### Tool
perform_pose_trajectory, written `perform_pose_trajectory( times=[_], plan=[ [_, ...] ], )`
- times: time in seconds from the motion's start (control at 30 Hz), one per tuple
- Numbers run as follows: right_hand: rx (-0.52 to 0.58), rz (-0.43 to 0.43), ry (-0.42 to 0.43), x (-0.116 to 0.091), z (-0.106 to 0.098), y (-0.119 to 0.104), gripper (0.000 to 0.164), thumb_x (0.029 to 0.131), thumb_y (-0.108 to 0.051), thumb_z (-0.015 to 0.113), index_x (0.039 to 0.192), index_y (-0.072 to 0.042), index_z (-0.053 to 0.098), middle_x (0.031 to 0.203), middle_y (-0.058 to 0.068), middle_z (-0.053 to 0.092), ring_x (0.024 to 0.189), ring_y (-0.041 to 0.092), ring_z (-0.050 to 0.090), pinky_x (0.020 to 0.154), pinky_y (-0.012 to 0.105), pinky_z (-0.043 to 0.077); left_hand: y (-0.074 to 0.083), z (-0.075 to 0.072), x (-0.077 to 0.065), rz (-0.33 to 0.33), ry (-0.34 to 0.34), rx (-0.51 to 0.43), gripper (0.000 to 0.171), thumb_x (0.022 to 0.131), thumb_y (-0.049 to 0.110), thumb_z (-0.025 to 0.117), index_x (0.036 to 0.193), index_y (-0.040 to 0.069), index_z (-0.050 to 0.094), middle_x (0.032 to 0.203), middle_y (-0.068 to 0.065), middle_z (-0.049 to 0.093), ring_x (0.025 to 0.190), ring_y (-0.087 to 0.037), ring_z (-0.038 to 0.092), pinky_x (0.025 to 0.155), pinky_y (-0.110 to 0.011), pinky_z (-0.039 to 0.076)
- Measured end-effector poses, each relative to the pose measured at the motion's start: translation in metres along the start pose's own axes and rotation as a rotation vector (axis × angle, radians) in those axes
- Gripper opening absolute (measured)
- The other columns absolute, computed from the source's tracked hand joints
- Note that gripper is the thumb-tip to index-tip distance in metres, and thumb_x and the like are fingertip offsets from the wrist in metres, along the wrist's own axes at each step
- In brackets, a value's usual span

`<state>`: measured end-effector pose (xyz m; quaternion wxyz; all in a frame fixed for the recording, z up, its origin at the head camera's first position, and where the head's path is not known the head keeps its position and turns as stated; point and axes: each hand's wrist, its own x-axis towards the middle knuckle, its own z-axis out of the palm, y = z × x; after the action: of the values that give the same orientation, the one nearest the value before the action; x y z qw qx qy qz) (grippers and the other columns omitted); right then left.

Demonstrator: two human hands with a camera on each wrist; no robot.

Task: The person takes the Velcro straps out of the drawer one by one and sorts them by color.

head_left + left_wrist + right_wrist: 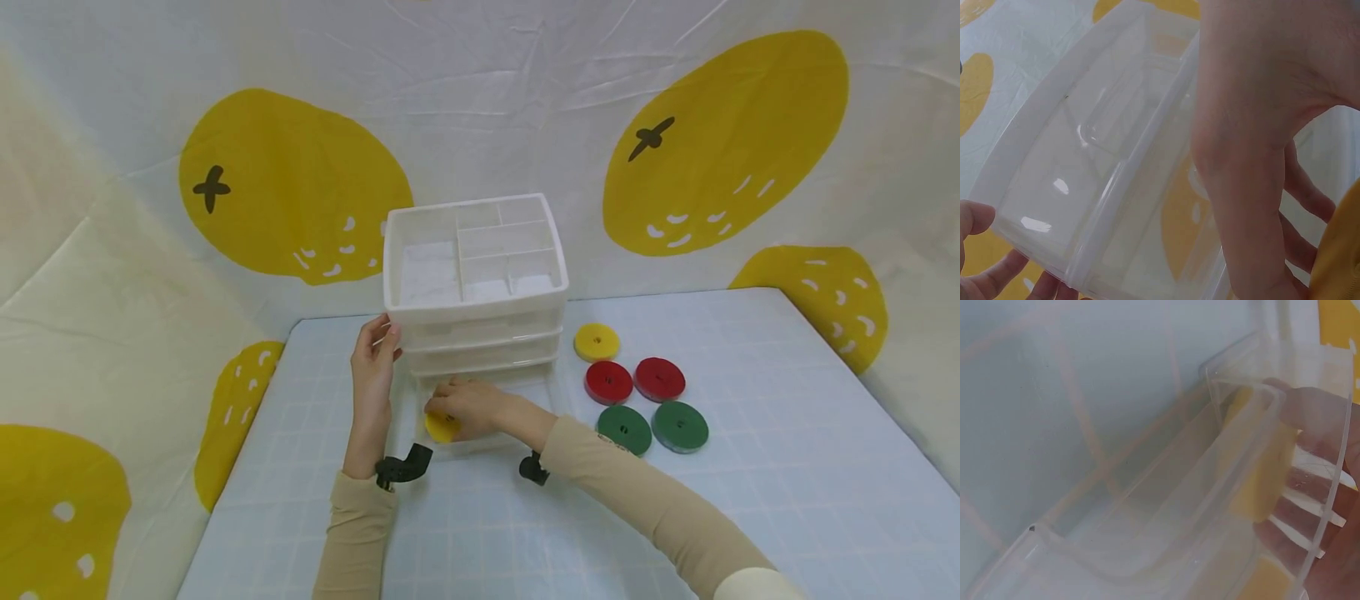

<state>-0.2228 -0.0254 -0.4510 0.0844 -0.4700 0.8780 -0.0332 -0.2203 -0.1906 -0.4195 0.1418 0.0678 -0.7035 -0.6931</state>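
My right hand (472,407) reaches into the pulled-out bottom drawer (528,385) of a white plastic drawer unit (480,317). It grips a yellow disc-shaped roll (441,427) with a small centre hole, at the drawer's left front. Through the drawer's clear wall, the right wrist view shows the fingers (1310,494) around this roll (1269,475). At the unit's left side is my left hand (372,358), its thumb and fingers (1000,275) resting at the front left corner. In the left wrist view the right hand covers part of the drawer fronts.
Right of the unit lie another yellow roll (597,342), two red rolls (608,382) and two green rolls (680,427). The unit's top is a divided tray (431,271). A pale checked cloth covers the table (465,533); a fruit-print curtain (487,100) hangs behind.
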Motion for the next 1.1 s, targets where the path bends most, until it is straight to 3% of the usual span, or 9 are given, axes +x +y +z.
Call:
perform_pose_trajectory(
  times=[0.7,0.87,1.1],
  plan=[
    [0.203,0.003,0.089,-0.018,-0.008,0.011,0.05,0.083,-0.031,0.074,0.128,-0.016,0.059,0.125,0.001,0.059,0.112,0.017,0.054,0.098,0.031,0.043,0.0,0.0,0.0,-0.004,0.005,-0.002,0.04,0.097,0.031,0.057,0.132,0.012,0.053,0.117,0.002,0.053,0.101,-0.015,0.051,0.094,-0.032,0.046],
    [0.214,-0.001,0.142,-0.029,-0.011,0.013,0.051,0.083,-0.032,0.074,0.127,-0.013,0.059,0.126,0.002,0.06,0.108,0.019,0.054,0.094,0.031,0.043,0.001,-0.001,0.0,-0.011,0.002,0.003,0.04,0.097,0.031,0.056,0.132,0.012,0.053,0.118,0.001,0.053,0.101,-0.015,0.052,0.095,-0.032,0.045],
    [0.206,0.019,0.203,-0.045,-0.008,0.016,0.049,0.083,-0.033,0.073,0.127,-0.015,0.059,0.127,0.003,0.059,0.112,0.02,0.053,0.099,0.034,0.044,0.0,0.0,0.0,0.004,0.012,-0.001,0.038,0.097,0.029,0.057,0.131,0.012,0.054,0.117,0.002,0.053,0.1,-0.013,0.052,0.094,-0.033,0.046]
  ],
)
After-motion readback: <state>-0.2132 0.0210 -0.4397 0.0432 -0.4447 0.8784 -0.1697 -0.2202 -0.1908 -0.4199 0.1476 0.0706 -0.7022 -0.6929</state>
